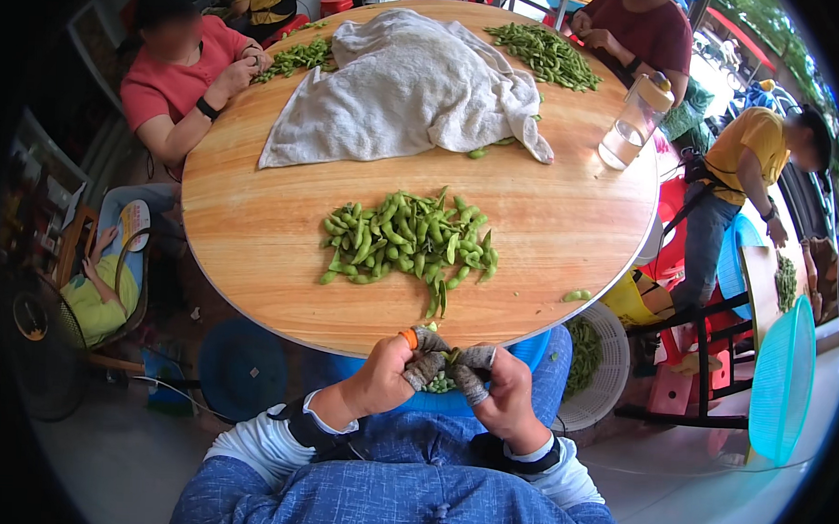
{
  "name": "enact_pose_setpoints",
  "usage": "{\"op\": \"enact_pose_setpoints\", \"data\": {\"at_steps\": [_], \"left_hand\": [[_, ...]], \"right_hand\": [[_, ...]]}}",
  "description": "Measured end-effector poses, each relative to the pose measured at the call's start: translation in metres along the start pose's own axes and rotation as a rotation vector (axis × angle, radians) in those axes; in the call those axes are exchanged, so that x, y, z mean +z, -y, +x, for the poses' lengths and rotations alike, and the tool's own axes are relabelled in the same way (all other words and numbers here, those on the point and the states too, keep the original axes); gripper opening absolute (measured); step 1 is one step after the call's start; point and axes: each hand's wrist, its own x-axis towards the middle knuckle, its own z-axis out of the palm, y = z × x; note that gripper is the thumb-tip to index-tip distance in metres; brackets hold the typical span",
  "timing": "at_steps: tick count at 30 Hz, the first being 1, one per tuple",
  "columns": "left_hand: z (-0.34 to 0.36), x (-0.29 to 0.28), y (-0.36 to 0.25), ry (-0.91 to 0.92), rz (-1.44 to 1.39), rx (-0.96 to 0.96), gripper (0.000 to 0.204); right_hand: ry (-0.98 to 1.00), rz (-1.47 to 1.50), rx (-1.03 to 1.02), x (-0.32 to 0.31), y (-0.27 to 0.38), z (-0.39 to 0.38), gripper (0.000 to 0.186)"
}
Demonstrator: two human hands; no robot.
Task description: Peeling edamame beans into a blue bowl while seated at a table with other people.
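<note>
My left hand (387, 372) and my right hand (505, 394) meet at the table's near edge. Grey coverings wrap several fingers of both, and an orange band circles one left finger. Pinched between the fingertips is a small green bean pod (452, 356), partly hidden by them. Below, shelled green beans (440, 383) lie in a blue basin (529, 351) at my lap. A heap of green bean pods (404, 234) rests on the round wooden table (254, 247) in front of me, a few of them trailing toward my hands.
A grey-white cloth (398, 95) covers a mound at mid-table. Right of it stands a clear bottle (633, 123). More pod heaps (547, 56) lie by co-workers seated at the far side. A white basket (608, 361) holding green pods or husks is on the floor at right.
</note>
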Motion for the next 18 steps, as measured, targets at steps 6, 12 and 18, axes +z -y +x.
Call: {"op": "enact_pose_setpoints", "data": {"at_steps": [6,12,18], "left_hand": [[0.007,-0.006,0.004,-0.067,0.071,0.015,0.011],[0.012,-0.016,-0.006,-0.163,-0.035,0.019,0.017],[0.018,-0.016,-0.001,-0.105,0.137,0.145,0.029]], "right_hand": [[0.044,-0.216,-0.169,0.006,0.001,0.008,0.007],[-0.144,0.481,0.304,-0.008,-0.005,0.023,0.009],[-0.14,0.783,0.407,-0.025,-0.01,0.024,0.019]]}}
